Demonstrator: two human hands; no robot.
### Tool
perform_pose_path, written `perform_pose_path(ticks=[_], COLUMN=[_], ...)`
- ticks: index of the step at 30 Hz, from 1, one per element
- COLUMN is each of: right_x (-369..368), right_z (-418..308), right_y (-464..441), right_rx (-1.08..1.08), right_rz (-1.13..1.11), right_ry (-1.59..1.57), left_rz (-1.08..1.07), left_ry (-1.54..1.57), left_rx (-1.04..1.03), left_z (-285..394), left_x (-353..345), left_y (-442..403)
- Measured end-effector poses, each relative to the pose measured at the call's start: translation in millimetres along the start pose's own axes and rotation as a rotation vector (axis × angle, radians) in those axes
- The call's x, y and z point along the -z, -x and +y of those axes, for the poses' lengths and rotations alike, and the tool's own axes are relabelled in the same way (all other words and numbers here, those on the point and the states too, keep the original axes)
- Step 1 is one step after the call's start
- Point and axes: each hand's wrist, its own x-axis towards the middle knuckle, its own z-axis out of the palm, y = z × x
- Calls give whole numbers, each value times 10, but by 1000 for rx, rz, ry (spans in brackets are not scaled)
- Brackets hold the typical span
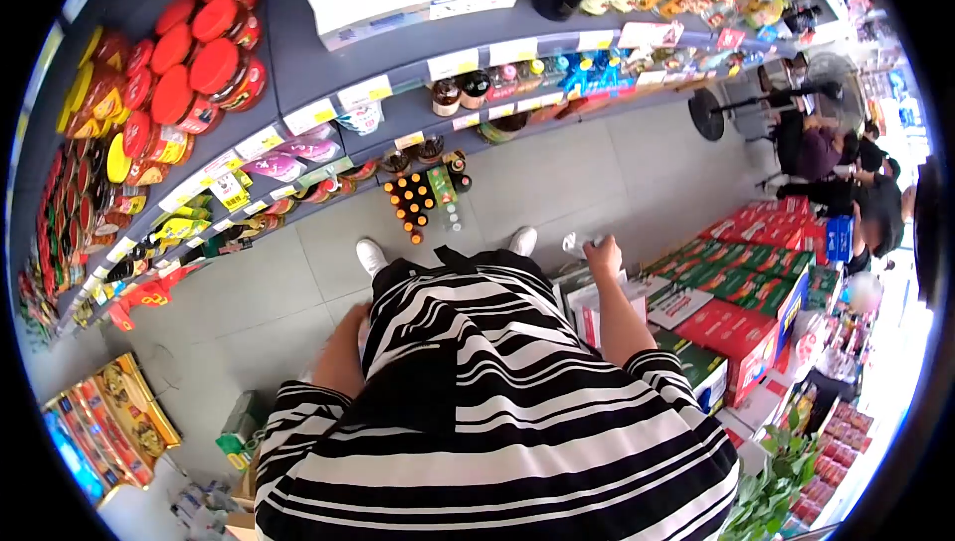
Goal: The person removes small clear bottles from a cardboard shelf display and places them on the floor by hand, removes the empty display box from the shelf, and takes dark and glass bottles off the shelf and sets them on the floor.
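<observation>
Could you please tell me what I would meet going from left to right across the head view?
Red-lidded jars, orange-capped bottles, right shoe, right hand, fan base, blue box.

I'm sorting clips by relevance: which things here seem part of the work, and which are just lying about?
Likely part of it:
- pale crumpled item at the right hand
- perhaps the orange-capped bottles on the floor

Just around:
- red-lidded jars
- red cartons
- leafy plant
</observation>
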Motion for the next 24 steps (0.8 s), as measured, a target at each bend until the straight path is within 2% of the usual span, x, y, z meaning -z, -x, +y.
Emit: perform_pose_path(ticks=[2,5,9,11,13,15,16,17,18,20,24], right_x=[-103,-143,-317,-471,-476,-499,-550,-574,-604,-716,-915], right_z=[508,933,1050,980,660,320,185,26,-129,-370,-719], right_y=[221,489,544,442,379,267,225,183,153,139,250], right_rx=[-170,-330,-410,-362,-327,-291,-267,-251,-234,-160,-75], right_rz=[-42,-130,-129,-127,-131,-140,-154,-181,-208,-224,-345], right_ry=[3,23,26,-16,-90,-191,-229,-230,-230,-263,-298], left_rz=[-178,141,2,-155,-175,140,150,106,127,157,94], left_ry=[149,248,445,-22,-780,-656,-269,29,162,132,-59], left_rx=[555,150,357,196,-2,-135,-156,-65,-59,-143,-221], left_z=[-239,267,476,1517,1657,2086,2092,2612,2730,3293,3549], left_x=[-268,-198,87,475,647,716,782,819,823,771,435], left_y=[286,912,763,1021,733,636,450,587,456,509,275])
